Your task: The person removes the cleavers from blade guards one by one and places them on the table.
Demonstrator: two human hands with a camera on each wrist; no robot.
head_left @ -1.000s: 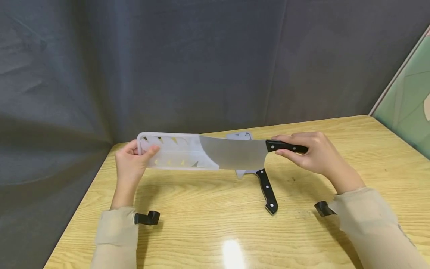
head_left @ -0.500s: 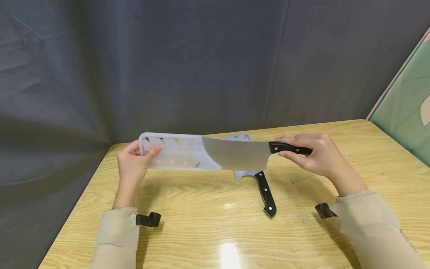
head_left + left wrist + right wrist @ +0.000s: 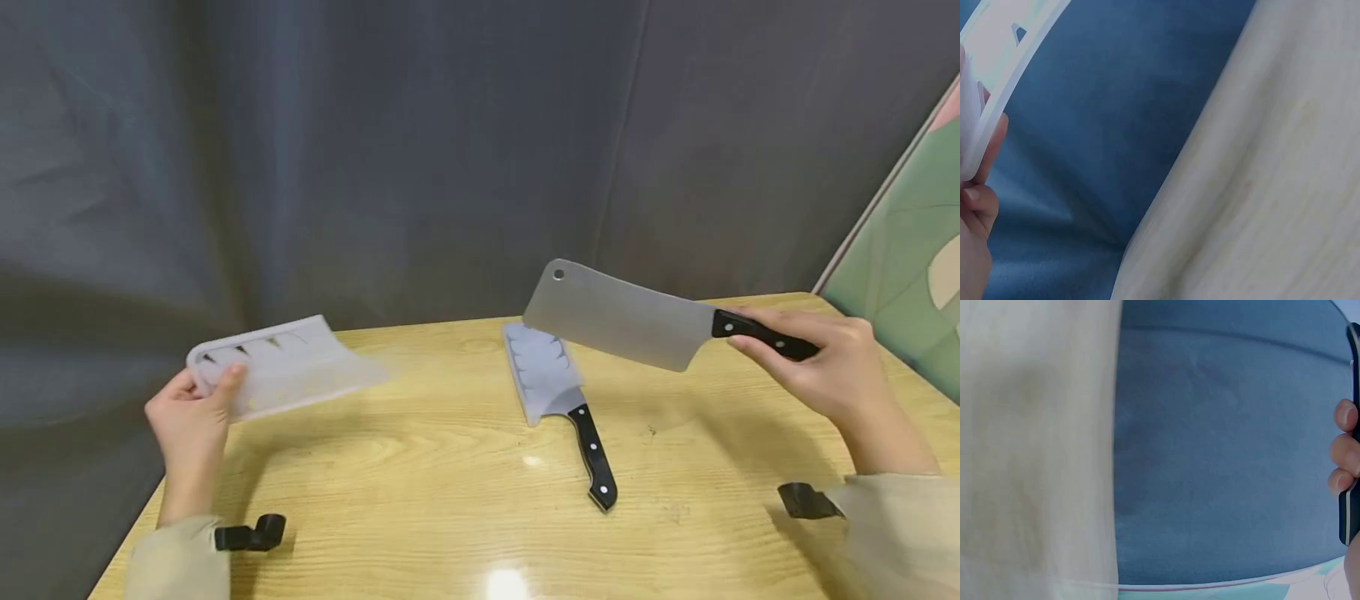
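While the right hand [image 3: 832, 367] curls its fingers around the black handle of the cleaver [image 3: 622, 321], the big flat blade sticks out to the left, up in the air over the desk [image 3: 450, 467]. The blade runs long from side to side and tips up a little at its far end, where there is a small hole. The left hand [image 3: 187, 417] is far away on the other side. It pinches one end of the white plastic cover [image 3: 281, 375], thumb on top, and the cover's open end points right, toward the cleaver. The cleaver and the cover are well apart, with bare desk between them. Under the cleaver's blade, a second knife [image 3: 570, 400] lies on the desk, its blade in its own white cover and its black handle pointing toward the person.
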